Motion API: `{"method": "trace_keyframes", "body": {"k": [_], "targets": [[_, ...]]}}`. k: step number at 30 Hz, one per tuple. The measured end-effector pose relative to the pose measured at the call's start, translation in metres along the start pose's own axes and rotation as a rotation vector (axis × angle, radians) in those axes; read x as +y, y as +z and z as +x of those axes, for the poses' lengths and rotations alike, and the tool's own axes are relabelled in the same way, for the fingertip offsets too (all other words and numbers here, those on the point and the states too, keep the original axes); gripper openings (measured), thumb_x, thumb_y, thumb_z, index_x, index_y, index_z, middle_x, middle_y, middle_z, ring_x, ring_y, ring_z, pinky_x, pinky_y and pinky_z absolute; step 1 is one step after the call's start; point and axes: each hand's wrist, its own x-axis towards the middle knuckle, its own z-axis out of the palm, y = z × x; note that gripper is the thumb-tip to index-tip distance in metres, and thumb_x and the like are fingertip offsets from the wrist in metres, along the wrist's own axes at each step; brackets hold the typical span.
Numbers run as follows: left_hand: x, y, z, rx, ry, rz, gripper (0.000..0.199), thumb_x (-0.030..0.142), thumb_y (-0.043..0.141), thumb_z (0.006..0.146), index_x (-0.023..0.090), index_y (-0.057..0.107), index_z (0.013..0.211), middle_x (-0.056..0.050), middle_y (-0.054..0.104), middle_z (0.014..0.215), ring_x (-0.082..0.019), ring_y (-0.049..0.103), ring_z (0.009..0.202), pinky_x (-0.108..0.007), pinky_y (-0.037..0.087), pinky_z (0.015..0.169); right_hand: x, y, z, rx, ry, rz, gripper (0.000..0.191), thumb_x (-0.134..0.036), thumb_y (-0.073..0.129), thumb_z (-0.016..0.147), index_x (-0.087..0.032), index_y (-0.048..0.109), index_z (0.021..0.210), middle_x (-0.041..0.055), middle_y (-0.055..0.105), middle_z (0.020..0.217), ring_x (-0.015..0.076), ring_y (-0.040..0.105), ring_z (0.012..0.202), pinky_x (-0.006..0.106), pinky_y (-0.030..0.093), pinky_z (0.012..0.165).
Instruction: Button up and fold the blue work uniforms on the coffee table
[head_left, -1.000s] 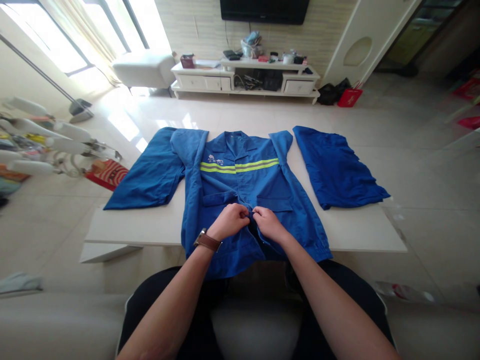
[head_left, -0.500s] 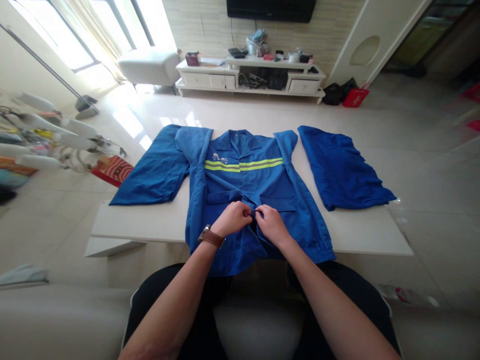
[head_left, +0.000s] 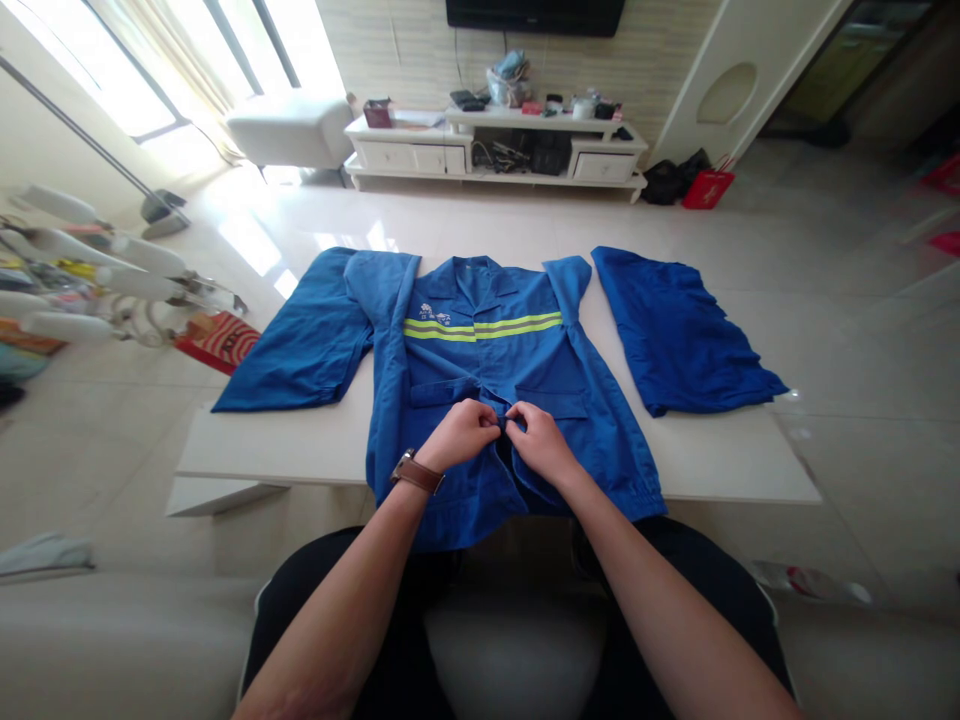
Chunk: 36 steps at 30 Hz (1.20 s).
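Observation:
A blue jacket (head_left: pixel 517 350) with a yellow-green and grey stripe across its chest lies front up on the white table (head_left: pixel 277 445), collar at the far side. My left hand (head_left: pixel 469 430), with a brown-strapped watch on the wrist, pinches one front edge of the jacket below the pocket flaps. Close beside it, my right hand (head_left: pixel 534 435) pinches the opposite front edge. Below both hands the front hangs apart in a dark gap. What lies between the fingertips is too small to make out.
Folded blue cloth (head_left: pixel 300 345) lies left of the jacket, and another blue cloth (head_left: pixel 682 340) lies right. A white cabinet (head_left: pixel 420 155) stands beyond. A red bag (head_left: pixel 217 340) is at the left, a plastic bottle (head_left: pixel 814 583) at the lower right.
My fingertips have come slightly closer together at the jacket's front edges. The whole view has shifted a little, with the scene appearing slightly further left.

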Motion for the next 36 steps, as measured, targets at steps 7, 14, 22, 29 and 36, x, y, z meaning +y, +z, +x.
{"method": "trace_keyframes", "body": {"k": [7,14,22,29,36], "targets": [[0.000,0.001,-0.001,0.020,-0.015,0.011,0.018,0.023,0.058,0.075,0.016,0.059,0.059,0.002,0.052,0.058,-0.011,0.043,0.059,-0.026,0.028,0.057,-0.007,-0.004,-0.008,0.009,-0.074,-0.088,0.004,-0.021,0.062,0.089,-0.022,0.064,0.093,0.0040,0.067,0.098,0.0195,0.062,0.091,0.029,0.045,0.082],[0.003,0.000,-0.001,0.011,-0.013,0.021,0.012,0.019,0.059,0.078,0.014,0.069,0.074,0.002,0.057,0.062,-0.011,0.047,0.060,-0.025,0.031,0.059,-0.006,-0.006,-0.004,-0.005,-0.059,0.027,0.009,-0.015,0.062,0.087,-0.021,0.063,0.080,0.0021,0.068,0.085,0.0186,0.061,0.082,0.029,0.043,0.078],[0.002,-0.002,0.001,-0.001,0.047,0.029,0.018,0.017,0.052,0.078,0.015,0.059,0.062,0.003,0.047,0.059,-0.011,0.041,0.060,-0.027,0.027,0.059,-0.008,-0.004,-0.001,0.024,0.008,0.084,0.012,-0.012,0.060,0.084,-0.020,0.067,0.080,0.0015,0.072,0.079,0.0183,0.065,0.078,0.028,0.044,0.076],[-0.003,0.006,0.004,0.007,0.001,-0.041,0.017,0.021,0.051,0.077,0.015,0.058,0.062,0.003,0.046,0.058,-0.011,0.037,0.059,-0.026,0.026,0.058,-0.007,0.000,0.001,0.050,0.028,-0.085,0.013,-0.012,0.062,0.086,-0.021,0.067,0.079,0.0046,0.073,0.084,0.0201,0.065,0.082,0.029,0.043,0.077],[-0.002,0.010,0.004,-0.043,-0.069,-0.175,0.019,0.024,0.055,0.074,0.013,0.070,0.072,0.002,0.054,0.060,-0.010,0.040,0.058,-0.025,0.027,0.055,0.002,0.000,0.000,0.081,0.072,-0.248,0.013,-0.012,0.057,0.091,-0.022,0.064,0.085,0.0093,0.071,0.093,0.0227,0.064,0.086,0.031,0.042,0.077]]}}
